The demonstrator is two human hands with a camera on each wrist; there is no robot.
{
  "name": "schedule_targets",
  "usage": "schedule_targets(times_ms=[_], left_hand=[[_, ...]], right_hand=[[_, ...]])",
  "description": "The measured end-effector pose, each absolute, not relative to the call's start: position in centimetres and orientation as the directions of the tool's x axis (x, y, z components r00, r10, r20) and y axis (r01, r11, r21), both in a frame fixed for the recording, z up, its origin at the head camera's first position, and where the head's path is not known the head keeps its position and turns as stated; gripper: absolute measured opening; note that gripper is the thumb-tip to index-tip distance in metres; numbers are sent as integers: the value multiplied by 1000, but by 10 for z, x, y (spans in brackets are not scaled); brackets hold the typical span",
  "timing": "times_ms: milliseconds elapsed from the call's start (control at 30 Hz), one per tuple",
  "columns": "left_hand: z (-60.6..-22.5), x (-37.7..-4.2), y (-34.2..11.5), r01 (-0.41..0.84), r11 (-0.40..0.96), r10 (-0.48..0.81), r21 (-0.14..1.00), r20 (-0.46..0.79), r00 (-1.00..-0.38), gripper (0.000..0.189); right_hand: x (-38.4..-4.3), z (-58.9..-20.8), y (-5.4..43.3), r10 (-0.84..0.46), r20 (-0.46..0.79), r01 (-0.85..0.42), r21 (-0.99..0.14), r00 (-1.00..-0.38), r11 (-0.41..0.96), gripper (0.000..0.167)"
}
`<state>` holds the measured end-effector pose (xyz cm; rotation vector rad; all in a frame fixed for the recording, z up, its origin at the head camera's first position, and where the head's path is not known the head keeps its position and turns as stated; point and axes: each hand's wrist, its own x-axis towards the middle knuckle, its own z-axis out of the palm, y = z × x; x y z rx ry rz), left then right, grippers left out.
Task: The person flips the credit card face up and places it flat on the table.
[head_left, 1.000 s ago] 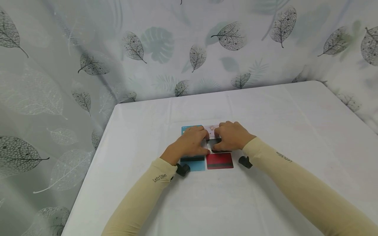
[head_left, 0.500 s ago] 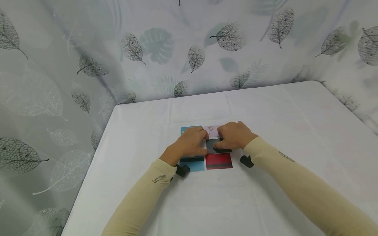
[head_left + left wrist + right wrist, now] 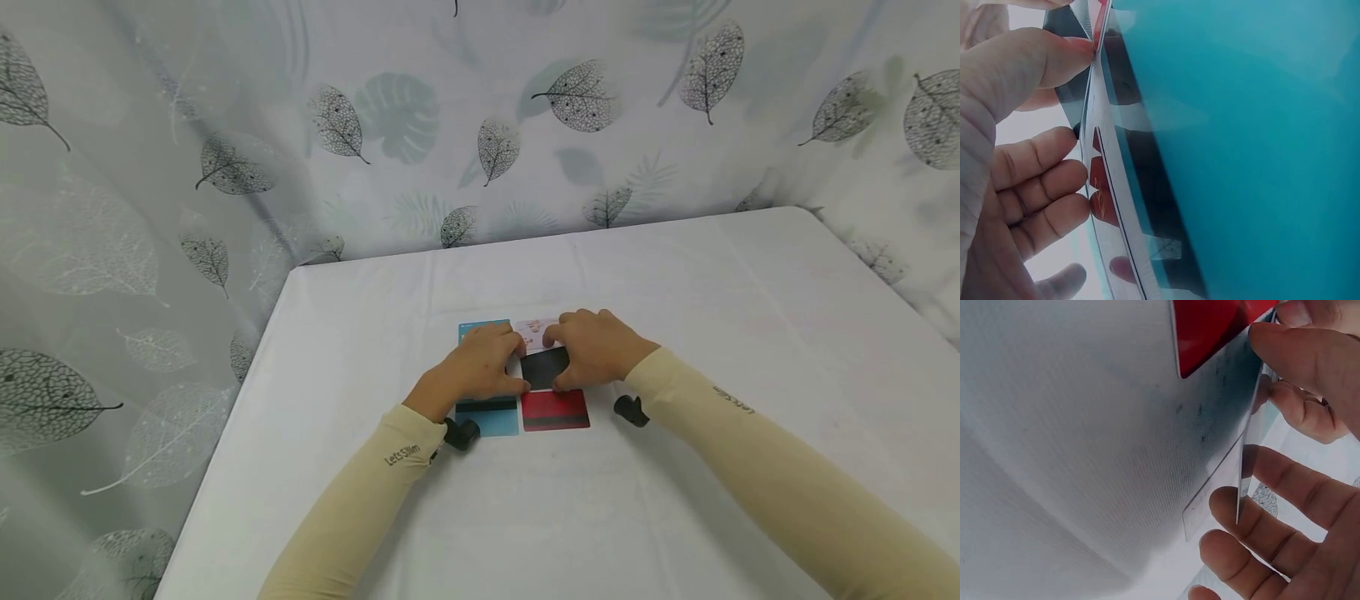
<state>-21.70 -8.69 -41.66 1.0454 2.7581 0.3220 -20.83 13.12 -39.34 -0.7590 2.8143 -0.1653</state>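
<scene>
A dark grey card point(image 3: 543, 369) lies slightly slanted between both hands in the head view, its right end hidden by fingers. My right hand point(image 3: 603, 350) grips that end, thumb at the near edge and fingers at the far edge. In the right wrist view the right thumb point(image 3: 1297, 353) lies by the card edge, with fingers spread behind it. My left hand point(image 3: 480, 360) holds the left end, its thumb at the near corner. The left thumb point(image 3: 1047, 62) overlaps the dark card in the left wrist view. Whatever lies under the left palm is hidden.
Around the dark card lie a red card point(image 3: 555, 410), a blue striped card point(image 3: 491, 421), a pale pink picture card point(image 3: 533, 333) and another blue card point(image 3: 467, 331). Black wrist cameras point(image 3: 461, 434) hang under the sleeves. The white table point(image 3: 360, 333) meets a leaf-print curtain point(image 3: 405, 117).
The right hand has shifted slightly right, uncovering more of the dark card, which has turned from straight to slightly slanted. The left hand stays nearly in place.
</scene>
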Motion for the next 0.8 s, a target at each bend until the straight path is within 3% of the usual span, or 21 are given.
schedule_targets(times_ms=[333,600,800], left_hand=[[-418,-218,-89,631,721,673,286,-67,-737,43],[-419,-217,-89,616,715,671,331,-74,-738,60],[-418,-217,-88,626,704,679,335,-58,-732,61]], right_hand=[[-208,-394,131,-558,-130,-552,-82,-820,830,53],[-207,-395,132,-567,-87,-557,-115,-819,822,50],[-206,-394,133,-573,-58,-561,-147,-817,815,49]])
